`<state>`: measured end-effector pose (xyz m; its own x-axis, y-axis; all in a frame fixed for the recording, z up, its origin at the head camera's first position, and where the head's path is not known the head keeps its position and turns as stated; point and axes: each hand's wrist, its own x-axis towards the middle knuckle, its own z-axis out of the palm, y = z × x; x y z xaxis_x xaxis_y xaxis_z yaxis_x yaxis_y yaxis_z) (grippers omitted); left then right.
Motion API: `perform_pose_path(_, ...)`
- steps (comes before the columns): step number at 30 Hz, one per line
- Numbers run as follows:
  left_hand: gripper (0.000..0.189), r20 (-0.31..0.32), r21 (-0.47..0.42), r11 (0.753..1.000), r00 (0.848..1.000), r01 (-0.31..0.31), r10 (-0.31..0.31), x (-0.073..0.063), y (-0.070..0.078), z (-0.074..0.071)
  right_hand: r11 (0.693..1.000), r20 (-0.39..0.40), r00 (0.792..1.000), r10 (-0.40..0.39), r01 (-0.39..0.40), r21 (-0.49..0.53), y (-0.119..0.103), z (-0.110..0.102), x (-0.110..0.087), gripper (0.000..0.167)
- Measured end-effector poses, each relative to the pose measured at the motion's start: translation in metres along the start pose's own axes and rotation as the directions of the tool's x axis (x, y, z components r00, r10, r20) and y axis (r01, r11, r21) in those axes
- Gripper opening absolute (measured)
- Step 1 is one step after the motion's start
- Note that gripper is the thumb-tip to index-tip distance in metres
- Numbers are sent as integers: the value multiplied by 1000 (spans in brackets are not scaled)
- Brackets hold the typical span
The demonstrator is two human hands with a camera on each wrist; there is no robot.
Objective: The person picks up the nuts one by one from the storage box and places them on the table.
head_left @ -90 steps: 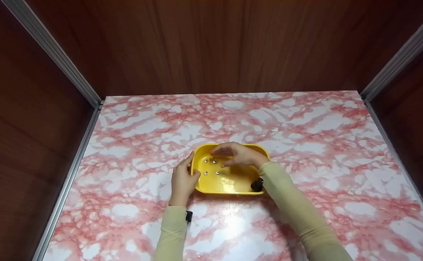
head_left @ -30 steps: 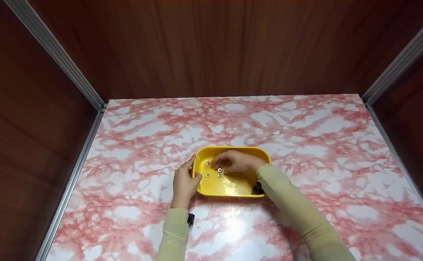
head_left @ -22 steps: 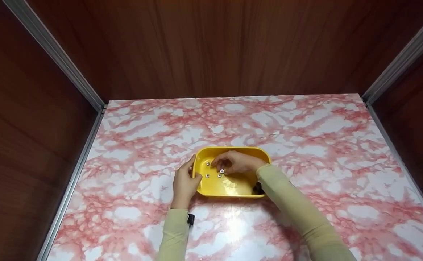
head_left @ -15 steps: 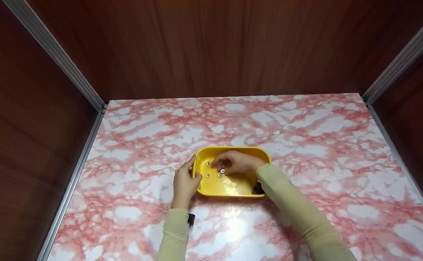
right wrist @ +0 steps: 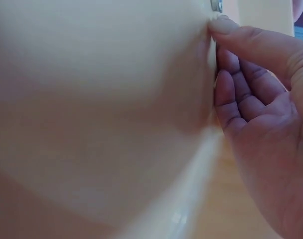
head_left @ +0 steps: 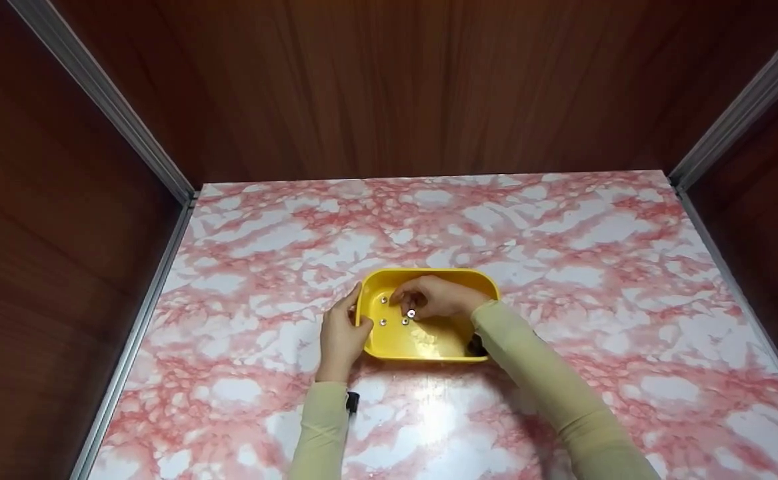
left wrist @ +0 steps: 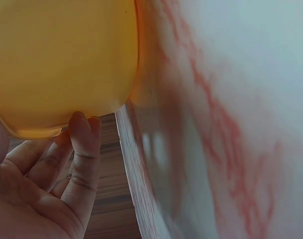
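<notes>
A yellow plastic tray with rounded corners sits on the table in the head view. My left hand grips its left side, thumb over the rim and fingers outside; the left wrist view shows those fingers against the tray's outer wall. My right hand reaches down inside, fingers curled and thumb low. A small round silver piece with a dark centre is pinched between thumb and finger. In the right wrist view the thumb tip lies right below a silver piece.
Three similar silver pieces lie on the tray floor, a far left one, a near left one and one by the right hand. The table has a red-and-white marbled top. Dark wood panels enclose it.
My right fingers have come down and curled round one silver piece, which has shifted right and nearer to me. The other pieces lie as before. My left hand keeps its grip.
</notes>
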<state>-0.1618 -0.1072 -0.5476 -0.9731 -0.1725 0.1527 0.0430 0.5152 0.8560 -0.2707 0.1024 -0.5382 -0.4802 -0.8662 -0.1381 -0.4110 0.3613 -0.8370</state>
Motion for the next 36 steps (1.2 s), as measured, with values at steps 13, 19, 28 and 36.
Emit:
perform_pose_path(13, 65, 8, -15, 1000, 1000, 2, -1, 0, 0, 1, 999, -11, 999, -32, 32, -19, 0, 1, 1, 46)
perform_pose_path(19, 66, 6, -10, 1000, 1000, -4, 4, 0, 0, 0, 999, -3, 1000, -27, 27, -42, 0, 1, 0, 47)
perform_pose_path(28, 66, 6, -2, 1000, 1000, -4, 4, 0, -1, 0, 999, -5, 1000, -11, 11, -52, 1, 1, 1, 48)
perform_pose_path(36, 66, 8, -19, 1000, 1000, 0, 0, 0, -1, 0, 997, -7, 1000, -24, 23, -70, 0, 1, 1, 47)
